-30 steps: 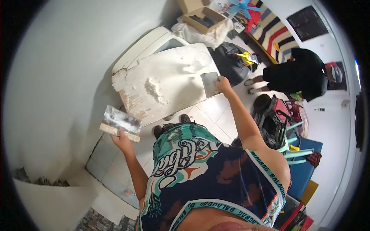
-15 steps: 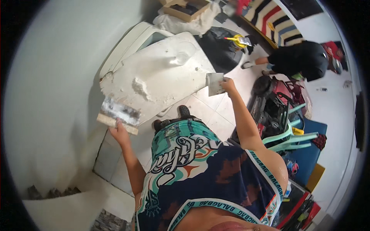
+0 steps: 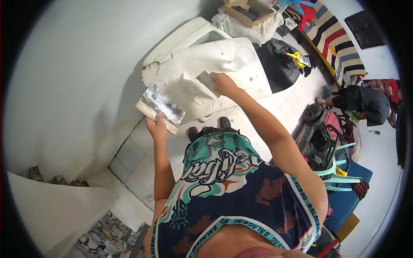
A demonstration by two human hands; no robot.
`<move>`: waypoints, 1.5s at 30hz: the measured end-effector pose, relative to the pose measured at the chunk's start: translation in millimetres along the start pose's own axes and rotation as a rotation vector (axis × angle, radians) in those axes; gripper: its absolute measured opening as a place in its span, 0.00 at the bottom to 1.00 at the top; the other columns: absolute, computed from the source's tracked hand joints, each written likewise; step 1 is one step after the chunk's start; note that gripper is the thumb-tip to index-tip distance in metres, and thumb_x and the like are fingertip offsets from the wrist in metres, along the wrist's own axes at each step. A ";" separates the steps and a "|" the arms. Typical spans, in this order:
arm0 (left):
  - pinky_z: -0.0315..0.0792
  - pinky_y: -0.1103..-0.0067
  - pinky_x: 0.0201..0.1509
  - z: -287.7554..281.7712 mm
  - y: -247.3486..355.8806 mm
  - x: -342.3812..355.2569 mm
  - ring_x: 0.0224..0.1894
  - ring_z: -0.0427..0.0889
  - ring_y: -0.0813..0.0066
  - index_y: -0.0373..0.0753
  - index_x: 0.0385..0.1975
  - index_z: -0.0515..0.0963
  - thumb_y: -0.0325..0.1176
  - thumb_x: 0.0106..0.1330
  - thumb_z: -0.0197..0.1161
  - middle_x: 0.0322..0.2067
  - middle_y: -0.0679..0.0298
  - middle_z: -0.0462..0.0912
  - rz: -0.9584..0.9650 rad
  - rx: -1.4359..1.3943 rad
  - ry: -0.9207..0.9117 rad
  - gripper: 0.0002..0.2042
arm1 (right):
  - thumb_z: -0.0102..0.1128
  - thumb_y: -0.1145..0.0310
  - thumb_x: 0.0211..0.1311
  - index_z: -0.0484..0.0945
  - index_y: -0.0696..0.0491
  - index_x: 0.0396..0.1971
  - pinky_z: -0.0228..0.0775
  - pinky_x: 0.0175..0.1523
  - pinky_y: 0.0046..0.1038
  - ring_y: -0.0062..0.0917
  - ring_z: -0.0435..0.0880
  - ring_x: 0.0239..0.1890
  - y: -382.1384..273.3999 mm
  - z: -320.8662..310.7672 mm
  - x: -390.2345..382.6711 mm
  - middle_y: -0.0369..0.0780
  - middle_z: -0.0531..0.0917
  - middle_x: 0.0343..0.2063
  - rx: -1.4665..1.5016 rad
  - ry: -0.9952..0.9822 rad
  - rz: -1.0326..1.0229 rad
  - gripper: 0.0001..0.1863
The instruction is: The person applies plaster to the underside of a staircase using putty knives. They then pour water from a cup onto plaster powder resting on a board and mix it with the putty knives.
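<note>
My left hand (image 3: 158, 125) is closed around the pale, wooden-looking edge of a wide putty knife (image 3: 165, 104). Grey and white smears cover its metal blade, which lies over the near left edge of a white board (image 3: 245, 53). My right hand (image 3: 224, 84) grips a smaller square putty knife (image 3: 207, 81), its blade tilted down at the middle of the board. Close to that blade, on its left, is a heap of white putty or powder (image 3: 185, 88). More white crumbs (image 3: 208, 102) are scattered along the board's near side.
A yellow-rimmed tub (image 3: 296, 61) stands on a black covered object beyond the board. An open cardboard box (image 3: 249, 12) sits at the back. A person in dark clothes (image 3: 365, 103) bends over at the right, beyond a green plastic chair (image 3: 337, 176). A wall (image 3: 86, 64) rises at left.
My right hand has swung left with its putty knife, from beyond the board's right edge to over its middle. The wide knife in my left hand has turned and shifted toward the board.
</note>
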State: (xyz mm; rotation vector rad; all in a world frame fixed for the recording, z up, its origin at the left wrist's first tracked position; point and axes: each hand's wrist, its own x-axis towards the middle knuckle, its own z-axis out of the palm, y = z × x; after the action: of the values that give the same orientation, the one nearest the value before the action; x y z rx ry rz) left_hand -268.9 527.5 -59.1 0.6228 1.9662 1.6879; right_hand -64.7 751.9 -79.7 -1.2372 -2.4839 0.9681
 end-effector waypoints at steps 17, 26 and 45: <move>0.67 0.77 0.53 -66.6 -12.9 -44.7 0.49 0.74 0.69 0.28 0.54 0.64 0.24 0.66 0.52 0.50 0.55 0.73 -0.151 -0.189 0.293 0.17 | 0.51 0.69 0.54 0.79 0.57 0.34 0.70 0.43 0.43 0.49 0.79 0.34 44.8 -39.6 -30.8 0.55 0.80 0.30 -0.259 0.116 0.123 0.11; 0.66 0.76 0.56 -43.7 -11.7 -16.3 0.52 0.73 0.66 0.26 0.56 0.63 0.25 0.65 0.52 0.53 0.53 0.71 -0.101 -0.154 0.114 0.20 | 0.49 0.78 0.51 0.80 0.51 0.39 0.70 0.47 0.37 0.38 0.75 0.44 83.0 -4.8 -92.9 0.40 0.81 0.44 -0.446 -0.004 -0.048 0.16; 0.66 0.78 0.54 22.7 13.9 7.8 0.48 0.74 0.71 0.26 0.54 0.65 0.23 0.65 0.53 0.49 0.55 0.74 -0.064 -0.050 -0.116 0.18 | 0.49 0.78 0.47 0.82 0.53 0.34 0.66 0.42 0.35 0.35 0.76 0.37 64.3 -47.9 -110.0 0.42 0.83 0.28 -0.347 0.233 -0.066 0.15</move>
State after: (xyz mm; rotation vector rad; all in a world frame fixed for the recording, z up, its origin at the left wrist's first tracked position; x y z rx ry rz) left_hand -260.5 551.9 -48.7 0.6188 1.8376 1.6203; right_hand 66.7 717.4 -72.4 -1.2665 -2.5517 0.3587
